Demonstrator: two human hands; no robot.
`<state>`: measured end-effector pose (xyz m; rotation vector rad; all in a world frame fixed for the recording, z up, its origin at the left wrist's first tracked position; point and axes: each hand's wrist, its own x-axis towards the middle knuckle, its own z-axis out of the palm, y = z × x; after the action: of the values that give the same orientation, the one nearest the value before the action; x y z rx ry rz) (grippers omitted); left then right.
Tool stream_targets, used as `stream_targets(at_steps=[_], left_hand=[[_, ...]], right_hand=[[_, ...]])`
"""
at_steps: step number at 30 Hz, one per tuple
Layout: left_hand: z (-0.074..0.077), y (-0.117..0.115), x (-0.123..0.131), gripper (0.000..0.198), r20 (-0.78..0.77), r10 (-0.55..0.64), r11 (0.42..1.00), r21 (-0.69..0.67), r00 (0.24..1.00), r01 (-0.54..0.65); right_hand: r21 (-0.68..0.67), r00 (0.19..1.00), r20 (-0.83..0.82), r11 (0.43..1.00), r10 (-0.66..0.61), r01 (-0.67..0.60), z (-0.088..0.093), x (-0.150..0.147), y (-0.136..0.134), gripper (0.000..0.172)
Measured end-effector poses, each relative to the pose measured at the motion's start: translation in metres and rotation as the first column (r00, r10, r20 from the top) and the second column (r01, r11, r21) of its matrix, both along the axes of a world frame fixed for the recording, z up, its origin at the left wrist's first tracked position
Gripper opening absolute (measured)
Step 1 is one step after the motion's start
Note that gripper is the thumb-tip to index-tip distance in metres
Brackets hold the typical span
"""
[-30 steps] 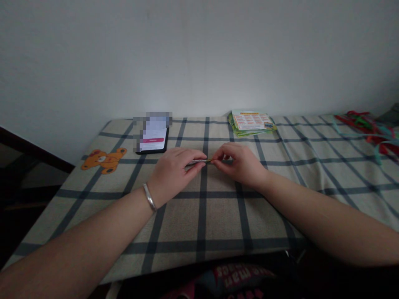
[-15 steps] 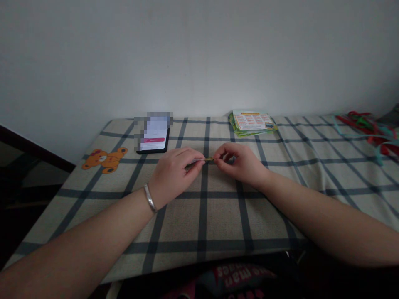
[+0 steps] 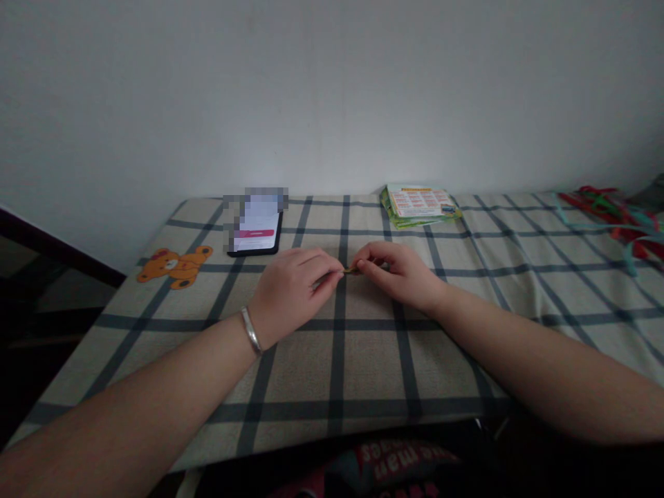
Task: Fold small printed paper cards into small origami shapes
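Your left hand (image 3: 298,287) and right hand (image 3: 402,277) both pinch a thin yellowish strip (image 3: 349,270), material unclear; a black rectangular phone (image 3: 259,223) lies at its ten o'clock.

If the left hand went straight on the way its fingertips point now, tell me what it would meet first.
Most likely the right hand: its fingertips lie just ahead, along the thin yellowish piece that the left hand pinches, though exact depth is unclear.
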<state>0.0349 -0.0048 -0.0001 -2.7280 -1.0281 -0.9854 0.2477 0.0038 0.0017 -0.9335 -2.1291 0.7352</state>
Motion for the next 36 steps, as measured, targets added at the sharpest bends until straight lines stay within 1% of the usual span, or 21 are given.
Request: stream_targets(at_steps=[3,5,7,11,15,19,23,25,27,33,36], left_hand=[[0.001,-0.0008,-0.0001,0.012,-0.042,-0.015,0.998,0.053,0.999,0.017],[0.0018,-0.0016,-0.0004,0.013,-0.056,-0.009,0.997,0.073,0.998,0.013],[0.0026,-0.0022,-0.0005,0.014,-0.082,-0.002,0.996,0.089,0.997,0.01],[0.0035,-0.0025,-0.0003,0.017,-0.12,0.0,0.992,0.124,0.993,0.015],[0.0035,-0.0021,0.0001,0.018,-0.128,-0.003,0.993,0.113,0.992,0.017],[0.0028,-0.0014,0.0,0.016,-0.118,-0.024,0.993,0.114,0.993,0.037],[0.0017,-0.0011,0.001,0.014,-0.097,-0.04,0.992,0.115,0.994,0.051],[0.0013,-0.0013,0.0022,0.013,-0.08,-0.036,0.995,0.092,0.996,0.044],[0.0013,-0.0017,0.0034,0.013,-0.06,-0.031,0.997,0.068,0.998,0.035],[0.0028,-0.0038,0.0056,0.016,-0.039,-0.013,1.0,0.018,0.999,0.014],[0.0044,-0.0055,0.0075,0.015,-0.025,-0.004,0.999,0.04,1.0,0.005]], right_hand=[[-0.05,0.997,0.015,0.996,0.08,-0.08,-0.0009,0.0002,0.0021,0.019],[-0.074,0.994,-0.007,0.992,0.105,-0.105,-0.0017,0.0008,0.0031,0.018],[-0.086,0.993,-0.026,0.989,0.115,-0.116,-0.0025,0.0014,0.0036,0.015],[-0.07,0.993,-0.031,0.991,0.112,-0.114,-0.0033,0.0015,0.0032,0.009],[-0.054,0.994,-0.031,0.993,0.101,-0.102,-0.0036,0.0008,0.0029,0.008],[0.016,0.996,0.007,0.996,0.086,-0.087,-0.0039,0.0002,0.0025,0.007],[0.177,0.996,0.083,0.983,0.034,-0.048,-0.0031,-0.0015,0.0001,0.002],[0.252,0.992,0.122,0.967,0.0,-0.031,-0.0021,-0.0026,-0.0015,0.002],[0.298,0.99,0.141,0.954,-0.019,-0.024,-0.0009,-0.0035,-0.0028,0.004],[0.352,0.984,0.173,0.936,-0.052,-0.013,0.0009,-0.0049,-0.0049,0.005],[0.307,0.991,0.133,0.952,-0.035,-0.008,0.0009,-0.0056,-0.0055,0.004]])
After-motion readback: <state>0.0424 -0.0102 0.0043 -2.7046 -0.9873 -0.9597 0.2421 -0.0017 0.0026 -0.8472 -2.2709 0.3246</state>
